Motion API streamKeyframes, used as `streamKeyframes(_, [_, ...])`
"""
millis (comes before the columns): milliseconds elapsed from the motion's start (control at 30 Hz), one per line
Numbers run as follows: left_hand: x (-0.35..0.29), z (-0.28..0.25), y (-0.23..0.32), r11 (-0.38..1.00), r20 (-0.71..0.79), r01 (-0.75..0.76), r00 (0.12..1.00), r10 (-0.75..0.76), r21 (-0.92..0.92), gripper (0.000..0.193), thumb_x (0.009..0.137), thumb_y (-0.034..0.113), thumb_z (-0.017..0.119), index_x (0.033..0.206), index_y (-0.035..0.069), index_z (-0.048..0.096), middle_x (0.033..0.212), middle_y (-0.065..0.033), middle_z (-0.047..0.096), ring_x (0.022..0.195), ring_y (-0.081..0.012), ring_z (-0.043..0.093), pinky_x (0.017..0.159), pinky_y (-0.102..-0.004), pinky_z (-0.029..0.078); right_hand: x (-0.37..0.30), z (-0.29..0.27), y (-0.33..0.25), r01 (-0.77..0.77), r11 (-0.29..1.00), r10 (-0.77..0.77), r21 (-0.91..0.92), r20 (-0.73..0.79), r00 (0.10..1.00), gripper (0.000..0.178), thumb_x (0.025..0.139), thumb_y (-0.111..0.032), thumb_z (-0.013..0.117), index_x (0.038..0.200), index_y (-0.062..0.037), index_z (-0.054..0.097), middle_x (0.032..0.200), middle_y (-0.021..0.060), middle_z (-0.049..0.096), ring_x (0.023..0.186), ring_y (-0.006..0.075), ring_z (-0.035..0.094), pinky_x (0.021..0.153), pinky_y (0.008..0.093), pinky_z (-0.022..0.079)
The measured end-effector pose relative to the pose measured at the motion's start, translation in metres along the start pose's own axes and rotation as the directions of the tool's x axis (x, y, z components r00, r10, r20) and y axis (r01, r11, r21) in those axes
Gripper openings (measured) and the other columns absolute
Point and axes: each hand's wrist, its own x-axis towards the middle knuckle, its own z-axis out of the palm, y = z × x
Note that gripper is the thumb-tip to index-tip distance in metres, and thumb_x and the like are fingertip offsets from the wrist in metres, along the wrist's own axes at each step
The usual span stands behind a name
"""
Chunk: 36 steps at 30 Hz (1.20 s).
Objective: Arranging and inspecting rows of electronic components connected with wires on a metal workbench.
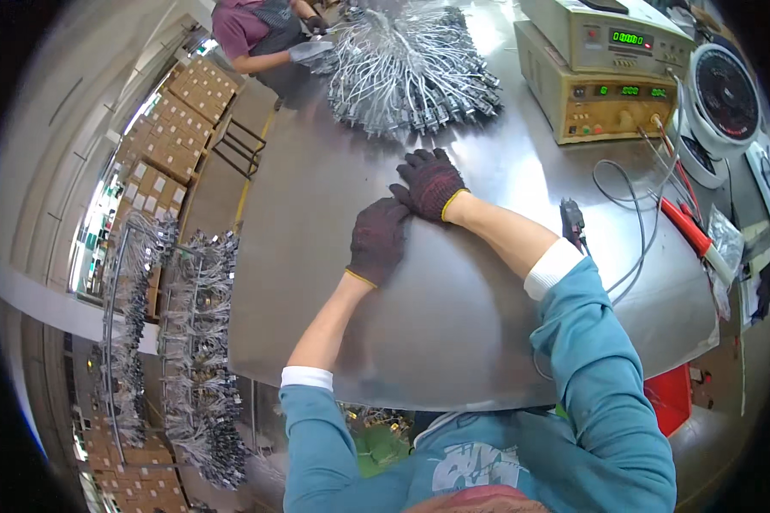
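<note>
My left hand [379, 241], in a dark knitted glove with a yellow cuff, rests on the bare metal table [436, 316]. It is open with its fingers together, and nothing shows in it. My right hand [431, 183], gloved alike, lies palm down just right of and beyond it, open with fingers a little apart. Its thumb side meets the fingertips of the left. Farther off on the table spreads a big heap of white and grey cables [406, 73] with dark connectors. Right of my right forearm lies a black connector [573, 224] on a lead.
Two stacked test instruments [612, 94] with green displays stand at the far right, beside a round black-and-white fan [725, 94]. A red-handled tool [686, 227] lies near a looping grey cable [642, 201]. A gloved co-worker [269, 38] handles the heap. Cable racks [198, 316] stand left.
</note>
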Motion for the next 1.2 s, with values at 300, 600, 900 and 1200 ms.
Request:
streamKeyframes(300, [-0.034, -0.018, -0.001, 0.998, 0.012, -0.055, 0.998, 0.055, 0.016, 0.037, 0.091, 0.008, 0.061, 0.127, 0.007, 0.068, 0.134, -0.0183, 0.068, 0.130, -0.0389, 0.060, 0.110, -0.0501, 0.047, -0.025, -0.039, -0.017, 0.104, 0.995, -0.105, 0.007, 0.088, 0.991, 0.059, 0.104, -0.055, 0.048, 0.134, -0.0089, 0.069, 0.150, 0.0191, 0.060, 0.143, 0.0378, 0.050, 0.121, 0.0565, 0.032])
streamKeyframes(600, [-0.193, -0.092, -0.054, 0.975, 0.192, 0.115, 0.970, -0.151, 0.189, 0.045, 0.100, 0.014, 0.053, 0.143, 0.003, 0.060, 0.149, -0.0193, 0.061, 0.140, -0.0377, 0.055, 0.121, -0.0483, 0.039, -0.022, 0.008, -0.026, 0.227, 0.973, -0.228, -0.029, -0.047, 0.972, 0.040, 0.101, -0.044, 0.055, 0.105, -0.0088, 0.072, 0.108, 0.0171, 0.070, 0.111, 0.0352, 0.063, 0.095, 0.0524, 0.048])
streamKeyframes(900, [-0.448, -0.114, -0.120, 0.719, -0.105, 0.636, 0.765, -0.636, 0.280, 0.037, 0.108, 0.018, 0.050, 0.142, 0.008, 0.059, 0.143, -0.0187, 0.063, 0.134, -0.0372, 0.059, 0.115, -0.0450, 0.046, -0.017, 0.109, 0.039, 0.450, 0.871, -0.472, -0.196, -0.083, 0.877, 0.042, 0.105, -0.039, 0.058, 0.136, -0.0120, 0.068, 0.140, 0.0136, 0.067, 0.136, 0.0346, 0.057, 0.117, 0.0457, 0.044])
streamKeyframes(1200, [-0.827, -0.004, -0.038, 0.165, 0.082, 0.923, 0.146, -0.986, 0.348, 0.077, 0.090, 0.042, 0.074, 0.155, 0.009, 0.049, 0.144, -0.0238, 0.063, 0.134, -0.0413, 0.059, 0.112, -0.0480, 0.047, -0.044, 0.118, -0.047, 0.431, 0.886, -0.412, -0.168, 0.136, 0.901, 0.041, 0.111, -0.030, 0.051, 0.147, -0.0123, 0.062, 0.147, 0.0142, 0.063, 0.139, 0.0324, 0.058, 0.116, 0.0405, 0.044])
